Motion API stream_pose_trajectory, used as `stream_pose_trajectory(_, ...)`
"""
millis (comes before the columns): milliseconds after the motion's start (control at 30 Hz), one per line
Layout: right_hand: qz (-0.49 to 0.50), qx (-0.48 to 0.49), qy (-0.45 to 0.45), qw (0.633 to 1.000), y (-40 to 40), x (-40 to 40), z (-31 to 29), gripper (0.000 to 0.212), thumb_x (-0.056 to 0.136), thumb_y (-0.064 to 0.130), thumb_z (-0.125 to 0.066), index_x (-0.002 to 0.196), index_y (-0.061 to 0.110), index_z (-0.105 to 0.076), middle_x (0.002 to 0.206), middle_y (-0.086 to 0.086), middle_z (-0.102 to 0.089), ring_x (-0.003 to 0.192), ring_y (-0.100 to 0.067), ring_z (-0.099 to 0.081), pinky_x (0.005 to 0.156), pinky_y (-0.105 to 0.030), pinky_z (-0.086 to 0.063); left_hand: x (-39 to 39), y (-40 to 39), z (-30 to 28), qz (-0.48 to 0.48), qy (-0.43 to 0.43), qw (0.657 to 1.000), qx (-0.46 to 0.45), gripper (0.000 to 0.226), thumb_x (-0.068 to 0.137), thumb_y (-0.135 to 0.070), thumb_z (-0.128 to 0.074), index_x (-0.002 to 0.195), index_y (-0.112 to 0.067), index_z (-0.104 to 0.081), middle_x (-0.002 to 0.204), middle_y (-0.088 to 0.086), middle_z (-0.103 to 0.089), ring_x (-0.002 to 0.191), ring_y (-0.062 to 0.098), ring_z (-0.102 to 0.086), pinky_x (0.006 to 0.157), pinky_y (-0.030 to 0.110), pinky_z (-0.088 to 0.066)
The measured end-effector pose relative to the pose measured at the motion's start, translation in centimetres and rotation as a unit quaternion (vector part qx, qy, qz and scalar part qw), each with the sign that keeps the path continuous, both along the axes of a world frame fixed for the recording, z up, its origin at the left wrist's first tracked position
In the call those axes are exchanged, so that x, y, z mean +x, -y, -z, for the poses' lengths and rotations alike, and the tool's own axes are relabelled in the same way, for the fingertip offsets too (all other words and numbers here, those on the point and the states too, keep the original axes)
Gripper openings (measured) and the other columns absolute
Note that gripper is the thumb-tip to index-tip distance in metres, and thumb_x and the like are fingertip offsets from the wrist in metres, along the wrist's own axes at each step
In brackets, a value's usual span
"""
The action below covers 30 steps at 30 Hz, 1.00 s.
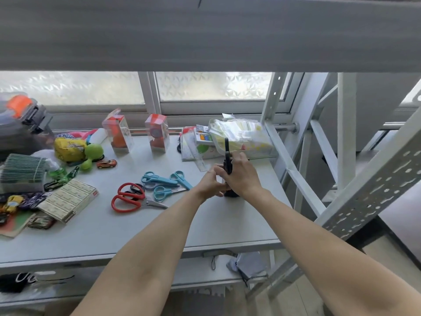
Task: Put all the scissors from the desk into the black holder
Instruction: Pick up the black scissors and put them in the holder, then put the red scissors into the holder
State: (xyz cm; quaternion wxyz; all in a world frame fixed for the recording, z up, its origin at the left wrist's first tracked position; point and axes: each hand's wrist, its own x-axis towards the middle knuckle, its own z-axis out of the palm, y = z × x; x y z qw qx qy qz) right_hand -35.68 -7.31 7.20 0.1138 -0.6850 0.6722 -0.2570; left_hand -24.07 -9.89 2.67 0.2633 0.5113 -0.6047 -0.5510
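Both forearms reach in from the bottom of the frame and meet right of centre over the surface (pixel 216 224). Right hand (pixel 242 176) is curled closed around a black scissors (pixel 227 153), which stands upright with a narrow dark part poking above the knuckles; can't tell if that's blade or handle. Left hand (pixel 210 182) is closed too, fingers pinched in at the same spot, apparently steadying the black holder (pixel 231 193), of which only the dark base shows below the hands. Exact contact is hidden.

Scissors not yet put away lie left of the hands, mid-frame: red scissors (pixel 127 198) with big loops, blades pointing right, with a darker-handled pair seemingly tucked under them, and a pile of blue scissors (pixel 164 182), at least three, overlapping each other.

Handling guess: all rigid and light, metal blades with hard plastic handles. Smooth handles may slip a bit; blades are pointed, so best taken by the loops or the closed blades near the pivot, tips going down into the holder. Blue pile is tangled, lift one at a time. Holder looks small and light, likely tips unless held.
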Motion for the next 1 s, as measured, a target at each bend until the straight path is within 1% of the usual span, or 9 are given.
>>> stream_pose_trajectory(167, -0.044, -0.028, -0.029, 0.998, -1.4, -0.6, -0.8, 0.095, 0.068, 0.079, -0.054, 0.142, 0.021, -0.038, 0.129, -0.004, -0.054, 0.116, -0.024, -0.055, 0.087, -0.04, -0.049, 0.0, 0.0, 0.6, -0.005, -0.026, 1.0, -0.001, 0.061, 0.083, -0.013, -0.074, 0.133, -0.019, -0.04, 0.11, 0.005, -0.059, 0.085, 0.023, -0.064, 0.074, 0.038, -0.056)
stream_pose_trajectory(267, -0.071, -0.049, -0.003, 0.996, -2.0, -0.9, -1.3, 0.103, 0.065, 0.085, -0.043, 0.147, 0.024, -0.031, 0.138, -0.002, -0.05, 0.12, -0.022, -0.054, 0.091, -0.04, -0.048, 0.1, -0.2, 0.6, -0.006, -0.027, 1.0, -0.009, 0.061, 0.082, -0.014, -0.075, 0.133, -0.02, -0.042, 0.11, 0.006, -0.061, 0.087, 0.022, -0.065, 0.073, 0.037, -0.057)
stream_pose_trajectory(433, -0.061, -0.133, 0.117, 0.982, -1.9, -0.8, -2.9, 0.082, 0.082, 0.079, -0.022, 0.135, 0.022, -0.047, 0.125, 0.003, -0.056, 0.107, -0.014, -0.058, 0.087, -0.039, -0.05, 0.0, -0.3, 0.6, -0.018, -0.009, 0.999, -0.028, 0.062, 0.083, -0.012, -0.073, 0.136, -0.018, -0.043, 0.133, 0.001, -0.053, 0.1, 0.032, -0.068, 0.072, 0.035, -0.06)
stream_pose_trajectory(600, -0.019, -0.239, 0.167, 0.956, -1.3, 1.6, -5.8, 0.043, 0.096, 0.045, -0.036, 0.115, 0.015, -0.06, 0.109, 0.0, -0.063, 0.082, -0.007, -0.056, 0.082, -0.041, -0.05, -0.1, -0.4, 0.6, -0.025, 0.006, 0.999, -0.032, 0.068, 0.083, -0.012, -0.074, 0.142, -0.022, -0.039, 0.14, -0.001, -0.047, 0.104, 0.032, -0.066, 0.069, 0.031, -0.059)
stream_pose_trajectory(700, -0.033, -0.29, 0.162, 0.943, -1.4, 4.2, -6.9, 0.027, 0.097, 0.029, -0.042, 0.105, 0.014, -0.063, 0.1, 0.0, -0.064, 0.075, -0.011, -0.058, 0.076, -0.042, -0.051, 0.8, -0.4, 1.1, -0.032, 0.024, 0.998, -0.049, 0.068, 0.082, -0.013, -0.072, 0.142, -0.022, -0.042, 0.135, -0.002, -0.052, 0.093, 0.024, -0.069, 0.06, 0.024, -0.058)
stream_pose_trajectory(767, -0.07, -0.316, 0.144, 0.935, -1.8, 6.4, -7.2, 0.025, 0.095, 0.024, -0.043, 0.102, 0.012, -0.064, 0.095, -0.002, -0.064, 0.074, -0.016, -0.059, 0.071, -0.037, -0.05, 2.1, -0.5, 1.6, -0.08, 0.049, 0.992, -0.083, 0.048, 0.084, -0.016, -0.07, 0.13, -0.014, -0.056, 0.125, 0.006, -0.063, 0.075, 0.01, -0.068, 0.054, 0.018, -0.057)
stream_pose_trajectory(833, -0.115, -0.318, 0.104, 0.935, -2.3, 8.8, -6.7, 0.022, 0.095, 0.02, -0.045, 0.101, 0.01, -0.064, 0.094, -0.005, -0.065, 0.076, -0.017, -0.059, 0.067, -0.03, -0.047, 4.4, -1.2, 1.6, -0.178, 0.046, 0.976, -0.118, 0.029, 0.088, -0.014, -0.067, 0.115, -0.006, -0.063, 0.106, 0.009, -0.069, 0.067, 0.008, -0.064, 0.051, 0.011, -0.051)
stream_pose_trajectory(900, -0.155, -0.28, 0.064, 0.945, -2.7, 11.0, -5.0, 0.018, 0.094, 0.016, -0.048, 0.101, 0.011, -0.063, 0.095, -0.006, -0.065, 0.079, -0.018, -0.059, 0.067, -0.03, -0.047, 7.7, -2.1, 1.4, -0.296, 0.019, 0.944, -0.142, 0.019, 0.091, -0.006, -0.06, 0.11, -0.003, -0.064, 0.1, 0.009, -0.07, 0.08, 0.019, -0.066, 0.065, 0.018, -0.055)
stream_pose_trajectory(1000, -0.194, -0.108, 0.013, 0.975, -2.7, 13.4, -1.4, 0.021, 0.095, 0.018, -0.048, 0.107, 0.011, -0.063, 0.104, -0.008, -0.065, 0.091, -0.026, -0.062, 0.077, -0.041, -0.052, 13.4, -3.2, 1.6, -0.457, 0.062, 0.874, -0.156, 0.025, 0.094, -0.001, -0.047, 0.114, -0.005, -0.063, 0.115, 0.013, -0.066, 0.106, 0.029, -0.064, 0.09, 0.038, -0.054)
